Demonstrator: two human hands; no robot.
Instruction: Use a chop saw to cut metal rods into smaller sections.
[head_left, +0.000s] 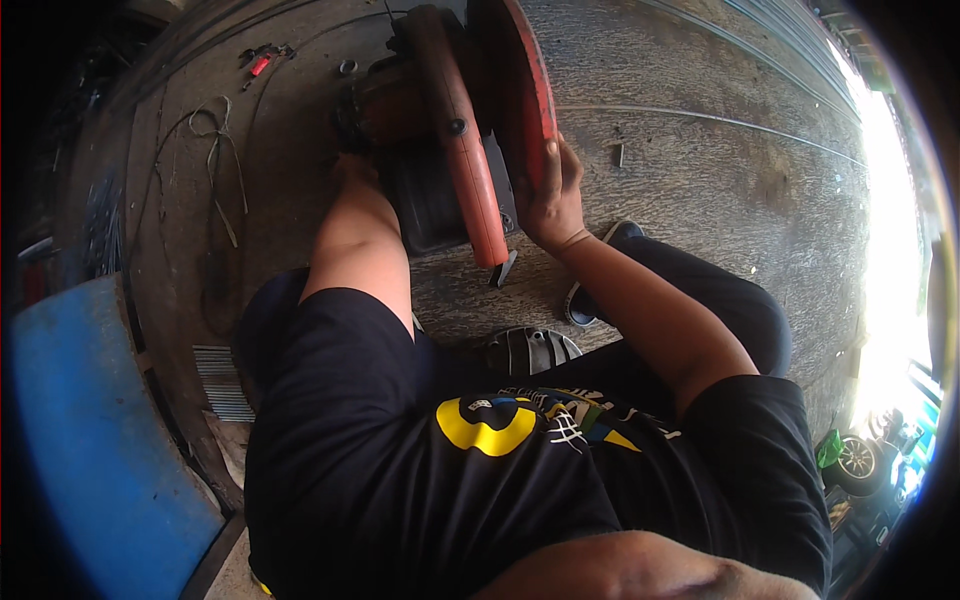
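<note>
A chop saw with a long red-orange handle and a dark motor stands on the worn floor in front of me. Its round red blade guard rises on the right side. My right hand holds the lower edge of that guard, thumb on the near side and fingers along the outer face. On the saw's other side, my left hand reaches in beneath the motor. Its fingers are hidden behind the machine, so their grip does not show.
Thin metal rods lie at the far right. A looped cord and a red-and-black tool lie to the left. A blue panel stands at lower left. A small ring sits near the motor.
</note>
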